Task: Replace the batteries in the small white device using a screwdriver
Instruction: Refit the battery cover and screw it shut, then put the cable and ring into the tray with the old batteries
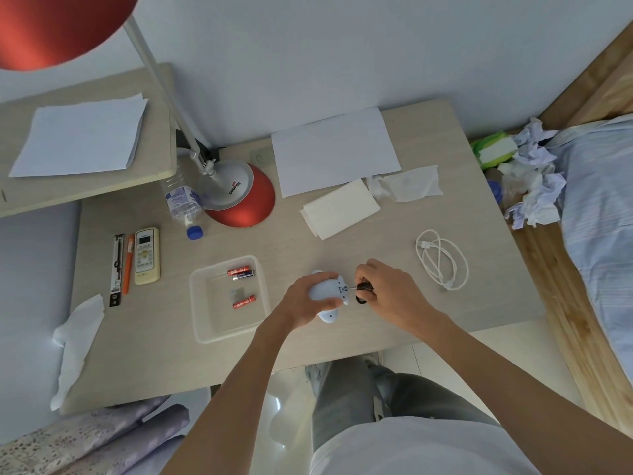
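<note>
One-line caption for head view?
Left hand steadies white device; right hand holds screwdriver to it; three batteries in tray.

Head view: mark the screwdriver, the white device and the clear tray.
screwdriver (365, 286), head view, on its black handle.
white device (322, 290), head view, on its exposed shell.
clear tray (193, 303), head view, on its left rim.

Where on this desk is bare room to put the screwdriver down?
Bare wood lies between the clear plastic tray and red lamp base, and between the folded white napkin and coiled white cable. Crowded beside the white remote.
</note>
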`<state>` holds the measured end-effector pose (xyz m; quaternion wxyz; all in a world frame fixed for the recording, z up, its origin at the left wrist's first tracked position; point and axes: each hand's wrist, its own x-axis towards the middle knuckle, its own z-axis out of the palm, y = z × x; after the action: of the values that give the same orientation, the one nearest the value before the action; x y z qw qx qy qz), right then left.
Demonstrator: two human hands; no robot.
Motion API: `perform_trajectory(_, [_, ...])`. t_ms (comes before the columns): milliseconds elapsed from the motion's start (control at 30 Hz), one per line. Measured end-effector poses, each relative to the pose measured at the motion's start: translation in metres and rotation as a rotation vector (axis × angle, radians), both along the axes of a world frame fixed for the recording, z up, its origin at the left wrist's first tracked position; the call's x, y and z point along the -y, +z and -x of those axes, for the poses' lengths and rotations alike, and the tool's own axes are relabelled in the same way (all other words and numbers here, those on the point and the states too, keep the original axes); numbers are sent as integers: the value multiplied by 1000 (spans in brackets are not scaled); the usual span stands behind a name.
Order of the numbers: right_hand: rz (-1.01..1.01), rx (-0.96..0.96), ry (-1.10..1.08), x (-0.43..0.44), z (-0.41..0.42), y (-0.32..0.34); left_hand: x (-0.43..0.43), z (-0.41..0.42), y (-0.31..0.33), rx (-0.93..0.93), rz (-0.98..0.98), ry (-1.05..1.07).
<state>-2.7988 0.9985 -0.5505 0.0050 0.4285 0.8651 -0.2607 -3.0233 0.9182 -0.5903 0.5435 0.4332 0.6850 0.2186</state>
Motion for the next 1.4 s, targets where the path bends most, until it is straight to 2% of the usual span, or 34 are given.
perform_trajectory(133, [8,-43,-64,5,-6,-1,0,2,-2,-43,-14,-17])
perform_trajectory(267, [-70,-86,-213,5,-18,3,1,5,-7,-96,-99,51])
perform_trajectory(533, [-164,27,-421,-5,-29,-1,-33,13,-2,-71,-222,79])
perform_trajectory(733, [-55,43,-526,-15,-24,-20,-59,16,-24,-102,-201,19])
perform_trajectory(867, [19,4,-632,-19,-23,-32,-65,15,-16,-3,-248,53])
perform_trajectory(1033, [26,-41,-646,-20,-21,-45,-66,13,-7,52,-270,56])
perform_trajectory(1233, [11,-98,-645,-14,-20,-51,-65,17,-17,-83,-213,-36])
perform_trajectory(1400, [20,-133,-675,-10,-23,-55,-65,13,-11,-76,-226,-11])
